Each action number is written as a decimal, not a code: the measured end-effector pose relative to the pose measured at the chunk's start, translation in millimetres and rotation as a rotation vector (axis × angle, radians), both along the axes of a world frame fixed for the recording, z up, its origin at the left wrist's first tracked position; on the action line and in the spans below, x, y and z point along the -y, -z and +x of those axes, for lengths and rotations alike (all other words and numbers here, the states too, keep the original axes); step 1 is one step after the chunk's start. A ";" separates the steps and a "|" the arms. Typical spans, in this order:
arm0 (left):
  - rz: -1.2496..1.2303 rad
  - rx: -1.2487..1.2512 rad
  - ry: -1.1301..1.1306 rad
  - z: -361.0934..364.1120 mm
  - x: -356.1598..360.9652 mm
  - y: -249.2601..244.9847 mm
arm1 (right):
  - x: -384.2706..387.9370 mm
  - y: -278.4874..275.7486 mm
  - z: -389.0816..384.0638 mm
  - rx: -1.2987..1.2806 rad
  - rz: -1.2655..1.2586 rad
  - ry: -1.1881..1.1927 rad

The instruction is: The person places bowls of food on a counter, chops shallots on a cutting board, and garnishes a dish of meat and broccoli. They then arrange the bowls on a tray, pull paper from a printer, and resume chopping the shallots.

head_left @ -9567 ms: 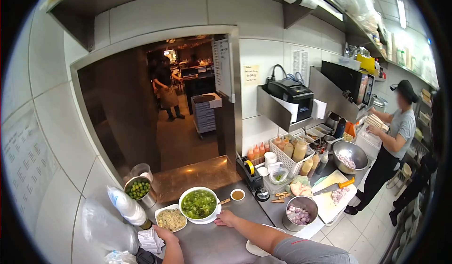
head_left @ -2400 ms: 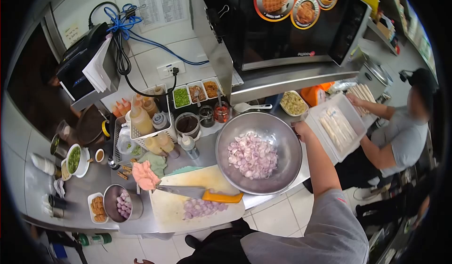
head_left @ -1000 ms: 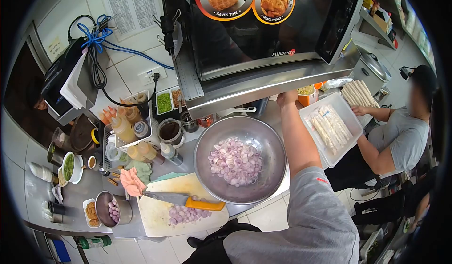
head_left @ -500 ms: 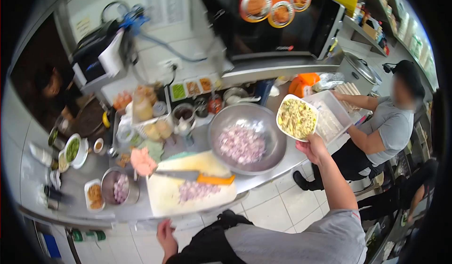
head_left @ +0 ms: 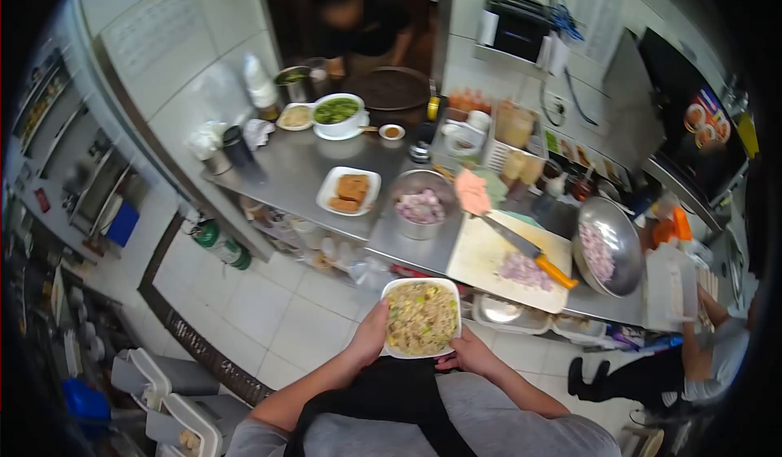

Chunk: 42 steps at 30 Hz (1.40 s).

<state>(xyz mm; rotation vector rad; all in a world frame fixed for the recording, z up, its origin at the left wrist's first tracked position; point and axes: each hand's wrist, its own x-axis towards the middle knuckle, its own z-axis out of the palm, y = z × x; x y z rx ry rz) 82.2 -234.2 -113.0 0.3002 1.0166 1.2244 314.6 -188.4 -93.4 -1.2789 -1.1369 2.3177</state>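
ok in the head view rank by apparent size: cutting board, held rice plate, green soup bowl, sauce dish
1. cutting board
2. rice plate (nearest the camera, so unsure against the bowl)
3. green soup bowl
4. sauce dish

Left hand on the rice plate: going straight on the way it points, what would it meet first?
Beyond the plate it holds, likely the counter's front edge, near the pot of shallots; depth is unclear.

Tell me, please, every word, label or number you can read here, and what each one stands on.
No text here can be read.
Chart on the left wall: print too blurred.
Paper on the far wall: too small.
Microwave stickers: too small.
Dish held by the left hand and right hand: no text.
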 end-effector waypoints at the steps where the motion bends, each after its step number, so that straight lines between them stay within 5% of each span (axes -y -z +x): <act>1: 0.046 -0.259 -0.025 -28.0 14.3 26.3 | -0.9 5.4 -23.4 -0.020 0.000 -0.025; 3: 0.085 -0.545 -0.059 -71.1 40.2 38.9 | -4.6 10.7 -70.5 0.041 -0.016 -0.201; 9: -0.022 -0.109 -0.520 -167.6 56.8 1.6 | -59.3 21.0 -183.9 -0.210 0.004 -0.489; 11: 0.058 -0.126 -0.539 -209.5 42.2 4.4 | -102.9 55.7 -224.1 -0.198 0.094 -0.252; 16: 0.115 -0.310 -0.615 -312.8 -33.8 9.6 | -186.4 99.8 -311.6 -0.341 -0.153 0.358; 22: 0.214 -0.363 -0.767 -403.9 -156.6 84.8 | -213.5 148.1 -360.9 -0.320 -0.082 0.491; 27: 0.458 -0.388 -0.688 -442.2 -228.1 122.1 | -239.2 152.4 -396.2 -0.338 -0.113 0.425; 30: 0.340 -0.361 -0.746 -449.2 -251.1 108.0 | -248.5 119.3 -421.4 -0.278 -0.110 0.367; 35: -0.246 -0.537 -0.322 -495.3 -248.6 109.1 | -238.6 108.6 -430.7 -0.190 0.083 0.200; 36: -0.177 -0.449 -0.268 -506.4 -245.2 113.0 | -237.6 117.5 -425.6 -0.201 0.106 0.158; 38: 0.157 -0.416 -0.351 -548.8 -225.8 206.7 | -225.4 134.6 -412.9 -0.198 0.166 0.197; 42: -0.172 -0.592 -0.146 -550.8 -200.4 204.9 | -175.8 148.6 -384.3 -0.098 0.269 0.248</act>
